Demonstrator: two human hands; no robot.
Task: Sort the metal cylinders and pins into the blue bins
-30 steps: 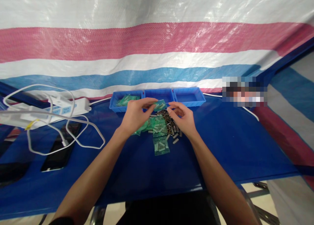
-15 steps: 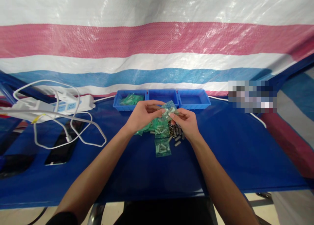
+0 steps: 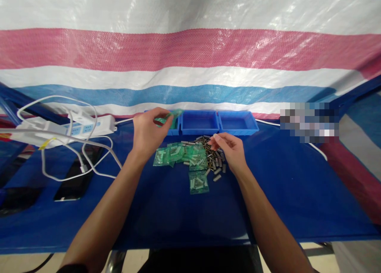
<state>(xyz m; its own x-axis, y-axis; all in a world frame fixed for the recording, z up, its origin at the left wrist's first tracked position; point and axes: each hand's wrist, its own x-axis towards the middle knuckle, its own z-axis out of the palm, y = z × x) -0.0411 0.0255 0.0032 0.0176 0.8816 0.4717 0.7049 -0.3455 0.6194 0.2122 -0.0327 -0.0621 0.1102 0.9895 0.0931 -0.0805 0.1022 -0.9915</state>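
Note:
My left hand [image 3: 150, 132] is raised in front of the left blue bin [image 3: 177, 126], its thumb and fingers pinching a small green-tinted plastic bag [image 3: 177, 113]. The hand hides much of that bin. My right hand [image 3: 232, 150] hovers at the right side of a pile of loose metal pins and sleeves [image 3: 212, 159], fingers loosely curled and slightly apart, with nothing seen in them. Several filled green bags [image 3: 176, 151] lie left of the pile. One more filled bag [image 3: 199, 182] lies closer to me, flat on the blue table [image 3: 220, 213].
A middle blue bin [image 3: 199, 122] and a right blue bin [image 3: 238, 122] continue the row at the back. On the left are a white power strip [image 3: 104, 124], looping white cables [image 3: 97, 167] and a dark phone [image 3: 71, 181]. A striped sheet [image 3: 190, 50] hangs behind.
My hands have parted. The left has carried the small bag left and back to the left bin. My right hand has let go of the bag and stays near the metal pile.

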